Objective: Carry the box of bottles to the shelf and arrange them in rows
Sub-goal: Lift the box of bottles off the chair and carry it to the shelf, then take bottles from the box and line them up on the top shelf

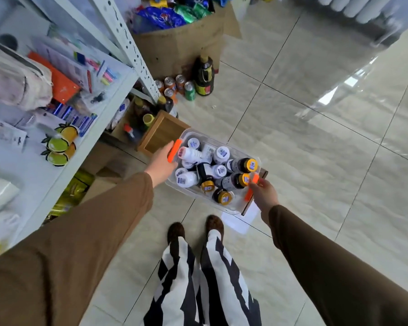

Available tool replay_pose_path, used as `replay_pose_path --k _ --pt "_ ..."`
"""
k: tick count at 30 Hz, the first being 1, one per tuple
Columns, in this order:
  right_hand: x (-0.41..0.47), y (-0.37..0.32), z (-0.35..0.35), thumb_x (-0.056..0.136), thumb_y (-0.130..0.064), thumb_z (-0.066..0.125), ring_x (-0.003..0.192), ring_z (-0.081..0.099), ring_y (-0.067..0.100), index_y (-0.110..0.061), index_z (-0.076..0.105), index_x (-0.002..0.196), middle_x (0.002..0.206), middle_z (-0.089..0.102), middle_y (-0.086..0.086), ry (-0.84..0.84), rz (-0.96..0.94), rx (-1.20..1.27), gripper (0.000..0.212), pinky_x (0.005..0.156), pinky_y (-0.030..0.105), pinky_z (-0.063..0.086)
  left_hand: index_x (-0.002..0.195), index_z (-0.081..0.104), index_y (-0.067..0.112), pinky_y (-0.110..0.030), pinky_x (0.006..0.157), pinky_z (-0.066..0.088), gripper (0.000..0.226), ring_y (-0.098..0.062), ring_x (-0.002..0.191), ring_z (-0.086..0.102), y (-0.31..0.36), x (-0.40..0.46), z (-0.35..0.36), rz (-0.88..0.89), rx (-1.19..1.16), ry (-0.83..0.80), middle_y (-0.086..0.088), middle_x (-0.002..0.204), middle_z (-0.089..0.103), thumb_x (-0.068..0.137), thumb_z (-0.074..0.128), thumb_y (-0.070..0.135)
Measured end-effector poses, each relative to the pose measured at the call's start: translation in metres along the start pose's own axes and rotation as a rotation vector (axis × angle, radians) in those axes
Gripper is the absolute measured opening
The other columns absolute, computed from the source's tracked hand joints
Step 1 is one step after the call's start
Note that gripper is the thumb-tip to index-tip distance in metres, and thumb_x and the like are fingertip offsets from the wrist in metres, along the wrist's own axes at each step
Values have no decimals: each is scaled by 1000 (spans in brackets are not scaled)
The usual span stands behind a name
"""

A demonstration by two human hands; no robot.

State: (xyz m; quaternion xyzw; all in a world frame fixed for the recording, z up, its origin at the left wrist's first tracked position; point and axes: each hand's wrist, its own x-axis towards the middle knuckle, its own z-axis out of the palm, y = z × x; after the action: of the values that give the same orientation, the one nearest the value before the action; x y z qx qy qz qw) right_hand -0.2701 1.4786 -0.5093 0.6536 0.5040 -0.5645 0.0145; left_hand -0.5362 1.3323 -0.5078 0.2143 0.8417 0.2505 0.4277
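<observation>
A clear plastic box (pixel 231 208) with orange handles holds several bottles (pixel 218 170), some white, some dark with gold caps, lying in a jumble. The box is held above the tiled floor in front of my feet. My left hand (pixel 161 162) grips the orange handle at its left end. At the right end, my right hand (pixel 264 192) holds the other orange handle. The white metal shelf (pixel 97 121) stands to my left, its surface covered with stationery and packets.
A wooden crate (pixel 161 132) sits on the floor just beyond the box, beside the shelf post. Further off are drink cans (pixel 178 87), a dark bottle (pixel 204 76) and an open cardboard box (pixel 181 41) of snacks. The tiled floor (pixel 316 149) stretches to the right.
</observation>
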Motion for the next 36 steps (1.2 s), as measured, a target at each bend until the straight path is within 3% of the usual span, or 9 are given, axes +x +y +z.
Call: replay_pose_path --k 4,6,8,12,16,23,31,34,36 --pt "-17 -25 1 92 -14 53 122 42 28 -12 53 128 132 50 9 300 -443 -240 36 103 37 38 145 41 18 -31 116 24 69 -22 142 30 15 -35 14 330 271 133 -5 151 35 80 58 0" --pt "-25 -40 7 90 -8 52 124 38 27 -13 54 127 134 48 7 286 -704 -370 37 103 32 34 145 42 17 -31 117 20 66 -23 144 27 18 -49 26 451 382 69 -3 153 35 82 58 1" --pt "-28 -50 18 90 -8 51 124 37 25 -15 53 128 136 47 4 185 -832 -492 39 102 31 35 146 42 20 -32 116 22 65 -20 142 30 16 -58 38 491 459 4 0 153 36 85 59 4" --pt "-19 -59 36 87 -8 51 120 41 28 -17 48 133 136 46 5 24 -856 -704 47 100 41 40 145 43 21 -38 114 30 64 -20 143 30 6 -57 55 506 502 -88 0 156 33 86 56 0" --pt "3 -69 48 86 -5 55 122 42 32 -20 41 142 142 41 8 -57 -767 -862 61 100 38 38 144 45 22 -41 112 33 70 -23 144 29 1 -48 69 582 589 -94 -3 156 33 81 55 -5" --pt "27 -79 65 88 -15 62 113 46 34 -20 50 131 131 42 9 -77 -797 -1023 46 89 45 48 134 52 18 -40 97 45 50 -26 134 36 7 -33 95 585 819 79 -6 139 46 86 54 2" --pt "35 -84 53 87 -11 61 108 48 32 -22 54 123 119 49 9 -93 -847 -1042 39 80 40 48 141 40 16 -40 88 51 59 -31 124 44 26 -23 108 525 1002 28 -12 132 48 86 60 5" --pt "32 -96 37 85 -12 62 106 51 31 -23 55 123 115 56 8 -126 -874 -963 40 79 37 45 142 37 15 -41 76 52 59 -30 115 54 29 -29 105 414 914 49 -11 129 52 87 57 3" --pt "24 -107 27 84 -15 64 100 55 29 -21 56 120 111 61 7 -173 -884 -875 37 78 35 45 139 39 14 -39 67 50 54 -32 104 62 31 -40 93 317 707 100 -11 126 54 89 60 9"
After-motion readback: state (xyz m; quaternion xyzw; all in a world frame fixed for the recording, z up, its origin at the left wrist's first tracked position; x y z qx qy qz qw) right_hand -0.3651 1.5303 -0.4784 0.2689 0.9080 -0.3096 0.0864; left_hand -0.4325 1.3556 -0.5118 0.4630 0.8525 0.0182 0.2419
